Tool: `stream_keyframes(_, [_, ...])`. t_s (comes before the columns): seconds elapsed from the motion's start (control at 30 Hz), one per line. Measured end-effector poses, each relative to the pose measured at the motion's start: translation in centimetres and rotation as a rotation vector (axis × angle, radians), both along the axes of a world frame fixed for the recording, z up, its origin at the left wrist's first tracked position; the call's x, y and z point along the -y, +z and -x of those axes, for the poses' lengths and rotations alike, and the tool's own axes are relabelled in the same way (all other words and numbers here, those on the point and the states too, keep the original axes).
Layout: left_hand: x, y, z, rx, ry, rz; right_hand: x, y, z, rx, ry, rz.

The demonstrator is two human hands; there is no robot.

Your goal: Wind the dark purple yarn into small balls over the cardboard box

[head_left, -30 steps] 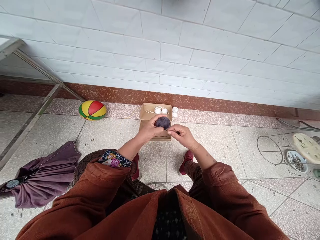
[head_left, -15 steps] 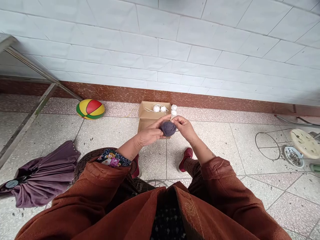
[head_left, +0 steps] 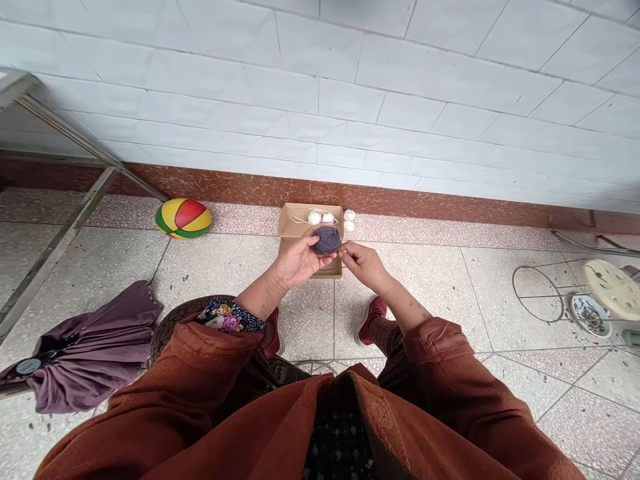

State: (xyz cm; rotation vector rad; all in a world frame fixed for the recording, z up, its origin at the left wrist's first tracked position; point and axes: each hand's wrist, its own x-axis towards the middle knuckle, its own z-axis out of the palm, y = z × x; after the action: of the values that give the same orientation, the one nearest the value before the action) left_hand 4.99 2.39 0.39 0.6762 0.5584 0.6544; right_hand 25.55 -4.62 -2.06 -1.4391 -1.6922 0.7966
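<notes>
My left hand (head_left: pixel 296 261) is wrapped from below around a ball of dark purple-grey yarn (head_left: pixel 327 240), its thumb on the near left side. Just right of the ball, my right hand (head_left: pixel 367 265) is closed in a pinch on what looks like a yarn strand, hard to make out. Below both hands an open cardboard box (head_left: pixel 289 220) sits on the floor, partly hidden by my left hand and the ball. Two white yarn balls (head_left: pixel 315 217) with loose ends lie toward its far side. More white balls (head_left: pixel 349 221) rest against its right side.
A colourful ball (head_left: pixel 184 218) lies by the wall, near a metal frame (head_left: pixel 93 197). At left is a folded purple umbrella (head_left: pixel 95 350). To the right stand a wire frame (head_left: pixel 537 293), a stool (head_left: pixel 611 287) and a bowl of dark bits (head_left: pixel 591 317).
The yarn ball has moved away from me and slightly left, and has turned in my left hand. My right hand has shifted slightly lower, from the ball's upper right to its lower right.
</notes>
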Motion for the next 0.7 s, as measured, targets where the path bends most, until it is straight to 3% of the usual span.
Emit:
stream_keyframes(0.1, [-0.4,-0.2,0.1,-0.175,0.071,-0.159,0.4,0.5,0.2,0.021,0.082,-0.062])
stream_keyframes(0.2, [-0.7,-0.7,0.3,-0.459,0.125,-0.461,0.6,1.3,0.2,-0.013,0.147,-0.129])
stream_keyframes(0.3, [-0.7,-1.1,0.4,-0.63,0.076,-0.728,0.3,2.0,0.0,-0.06,0.122,-0.183])
stream_keyframes(0.37, [-0.5,-1.2,0.4,-0.643,0.007,-0.824,-0.2,2.3,-0.1,-0.083,0.068,-0.167])
stream_keyframes(0.5, [0.1,-1.2,0.6,-0.447,-0.163,-0.831,-1.1,2.3,-0.2,-0.195,-0.064,-0.053])
stream_keyframes(0.63, [0.7,-1.4,0.7,-0.296,-0.328,-0.657,-1.4,2.0,-0.1,-0.35,-0.1,0.089])
stream_keyframes(0.7, [0.9,-1.7,0.6,-0.278,-0.347,-0.561,-1.3,2.0,0.0,-0.38,-0.095,0.125])
